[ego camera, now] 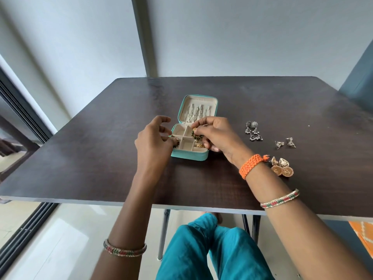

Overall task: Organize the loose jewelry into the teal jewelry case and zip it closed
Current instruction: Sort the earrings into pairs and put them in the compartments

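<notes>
Fingertips (194,129) of right hand (217,134) pinched together on a gold and green earring (196,132), held just above the right-hand compartments of the teal jewelry case (189,155). Left hand (152,141) at the case's left edge, fingers curled and loosely apart, thumb side close to a small dark piece (176,143) at the near left corner; hard to tell whether actually gripped or only touched. Case open on the dark wooden table (101,158), lid (198,102) tilted back and lined with silver chains (198,113) hanging in a row. Cream dividers inside the base, one gold piece (200,145) lying in the near right compartment. Loose jewelry well apart to the right of the case: silver dangling earrings (252,131), two small silver cone earrings (285,142) nearer the edge, and a gold jhumka pair (281,167) just beside the right wrist. Orange braided wristband (251,164) on the right wrist, beaded bangle (279,199) further up the forearm, matching bangle (124,249) on the left arm. Zip undone, case not yet closed
</notes>
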Action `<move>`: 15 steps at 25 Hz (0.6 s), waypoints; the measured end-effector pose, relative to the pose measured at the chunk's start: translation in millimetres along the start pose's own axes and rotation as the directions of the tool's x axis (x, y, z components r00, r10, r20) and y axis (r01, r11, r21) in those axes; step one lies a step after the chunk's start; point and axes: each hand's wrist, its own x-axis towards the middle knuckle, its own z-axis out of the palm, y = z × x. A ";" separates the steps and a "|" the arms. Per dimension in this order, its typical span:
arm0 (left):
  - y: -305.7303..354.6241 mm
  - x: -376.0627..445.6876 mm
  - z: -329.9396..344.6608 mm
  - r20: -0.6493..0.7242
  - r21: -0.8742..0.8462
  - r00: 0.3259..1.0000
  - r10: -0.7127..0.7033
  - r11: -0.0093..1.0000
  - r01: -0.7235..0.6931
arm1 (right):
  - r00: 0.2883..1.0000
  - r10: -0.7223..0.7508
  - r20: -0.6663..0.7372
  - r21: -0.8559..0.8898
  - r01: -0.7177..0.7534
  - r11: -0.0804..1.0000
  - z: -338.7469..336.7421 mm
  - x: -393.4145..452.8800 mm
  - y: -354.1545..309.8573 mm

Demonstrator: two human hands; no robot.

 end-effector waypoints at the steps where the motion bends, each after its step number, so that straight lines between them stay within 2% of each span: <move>1: 2.3 3.1 1.2 0.032 0.082 0.999 0.024 0.996 -0.026 | 1.000 0.002 -0.002 0.000 -0.002 1.000 0.1 -0.4 -0.3; 4: 8.4 9.4 3.5 0.140 0.306 0.988 0.062 0.946 -0.103 | 1.000 0.007 -0.011 0.001 -0.007 1.000 -0.2 -1.6 -1.3; 7: 15.1 13.3 4.4 0.207 0.438 0.975 0.082 0.883 -0.167 | 1.000 0.010 -0.014 -0.001 -0.010 1.000 0.0 -3.7 -2.7; 11: 18.4 16.6 8.5 0.281 0.481 0.956 0.081 0.850 -0.213 | 1.000 0.006 -0.017 -0.002 -0.006 1.000 0.1 -4.9 -3.4; 15: 19.6 14.1 12.1 0.270 0.417 0.958 0.099 0.885 -0.209 | 1.000 0.007 -0.018 0.015 -0.007 1.000 0.4 -4.8 -3.2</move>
